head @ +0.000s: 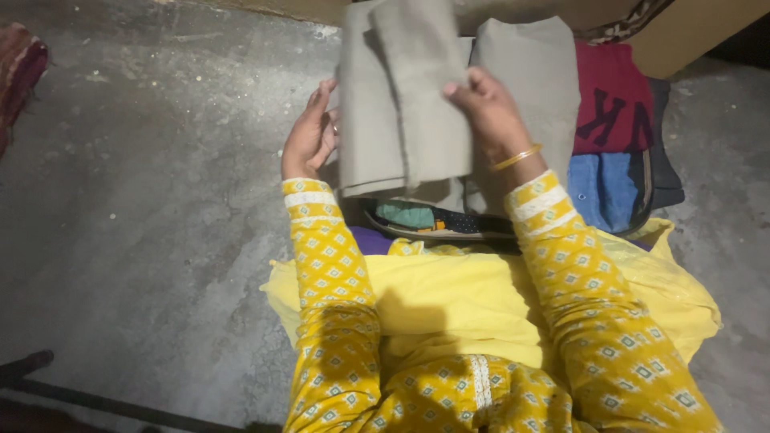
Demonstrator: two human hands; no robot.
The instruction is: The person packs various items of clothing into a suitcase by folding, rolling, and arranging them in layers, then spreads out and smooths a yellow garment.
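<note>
A folded grey-beige garment (pixel 401 104) is lifted upright in front of me. My left hand (pixel 309 138) grips its left edge, with a ring on one finger. My right hand (pixel 491 112), with a gold bangle at the wrist, pinches its right side near the top fold. Both arms wear yellow patterned sleeves. Beneath the garment lies a stack of folded clothes: another grey piece (pixel 537 80), a dark red one with black letters (pixel 613 96), and a blue one (pixel 605 188). A yellow cloth (pixel 449 297) covers my lap.
Bare grey concrete floor (pixel 160 176) spreads to the left. A reddish cloth (pixel 18 68) lies at the far left edge. A tan box or board (pixel 690 32) stands at the top right. A dark bar (pixel 96 401) crosses the lower left corner.
</note>
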